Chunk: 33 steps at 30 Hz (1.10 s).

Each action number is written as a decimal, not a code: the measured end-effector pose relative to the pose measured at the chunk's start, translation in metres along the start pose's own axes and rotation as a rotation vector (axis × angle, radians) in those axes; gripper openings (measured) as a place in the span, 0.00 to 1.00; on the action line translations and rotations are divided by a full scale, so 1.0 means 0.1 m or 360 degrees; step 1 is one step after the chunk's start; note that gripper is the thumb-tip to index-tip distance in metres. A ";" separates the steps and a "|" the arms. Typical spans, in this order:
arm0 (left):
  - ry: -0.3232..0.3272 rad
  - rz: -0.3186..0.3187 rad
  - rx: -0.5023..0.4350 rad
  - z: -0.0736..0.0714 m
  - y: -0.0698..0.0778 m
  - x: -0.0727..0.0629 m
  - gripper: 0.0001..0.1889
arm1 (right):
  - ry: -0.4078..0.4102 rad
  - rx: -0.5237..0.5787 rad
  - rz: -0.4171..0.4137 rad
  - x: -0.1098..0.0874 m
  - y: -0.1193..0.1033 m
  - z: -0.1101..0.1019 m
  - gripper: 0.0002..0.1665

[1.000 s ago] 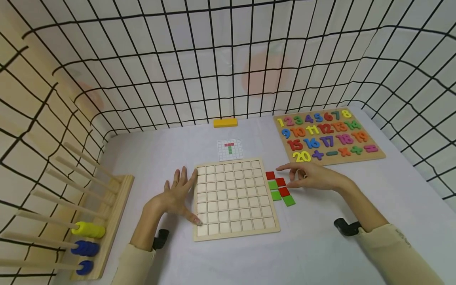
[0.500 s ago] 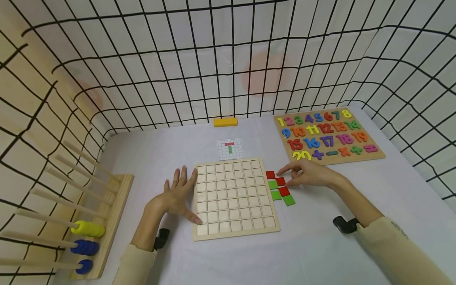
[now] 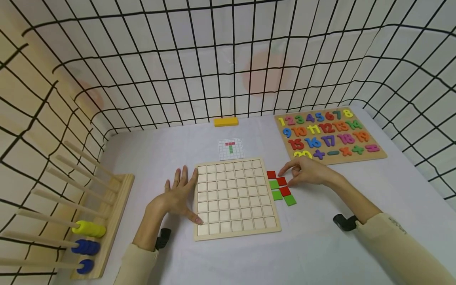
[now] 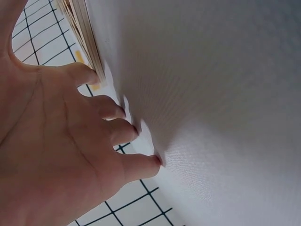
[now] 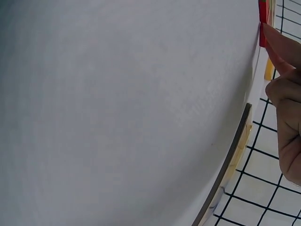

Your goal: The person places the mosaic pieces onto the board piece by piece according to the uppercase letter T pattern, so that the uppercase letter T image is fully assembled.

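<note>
Left hand (image 3: 177,197): spread, your thumb on the wooden grid board (image 3: 233,202)'s left edge.
Right hand (image 3: 309,171): your thumb and index at the middle red tile (image 3: 282,181) (can't tell if pinched).
Tile spot: right of board, beside green tiles (image 3: 277,195).

A bead rack (image 3: 114,213), yellow block (image 3: 226,122) and number board (image 3: 335,134) sit well apart.
</note>
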<state>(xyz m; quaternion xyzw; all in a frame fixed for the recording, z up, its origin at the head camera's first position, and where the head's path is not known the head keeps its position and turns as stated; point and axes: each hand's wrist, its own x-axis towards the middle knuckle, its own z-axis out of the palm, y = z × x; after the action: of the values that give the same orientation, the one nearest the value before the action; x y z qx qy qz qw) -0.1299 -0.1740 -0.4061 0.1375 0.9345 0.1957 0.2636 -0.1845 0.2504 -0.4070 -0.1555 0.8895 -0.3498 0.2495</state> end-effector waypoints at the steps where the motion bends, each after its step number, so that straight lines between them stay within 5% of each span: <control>1: 0.0001 0.0001 -0.0012 0.00 -0.01 0.00 0.84 | 0.0002 -0.0003 -0.0007 0.01 0.00 0.00 0.20; 24: -0.0001 0.0010 0.0004 0.03 -0.05 0.04 0.84 | -0.0038 -0.0195 -0.0093 0.03 0.01 0.02 0.16; 33: 0.0032 0.0038 -0.0012 0.10 -0.14 0.08 0.86 | 0.0133 -0.0155 -0.0154 0.04 -0.03 0.00 0.16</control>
<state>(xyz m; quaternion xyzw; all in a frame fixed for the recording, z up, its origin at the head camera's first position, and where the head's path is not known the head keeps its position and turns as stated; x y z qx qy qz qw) -0.1331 -0.1804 -0.4235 0.1457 0.9346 0.2038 0.2523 -0.1874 0.2472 -0.4061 -0.1956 0.9065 -0.3240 0.1872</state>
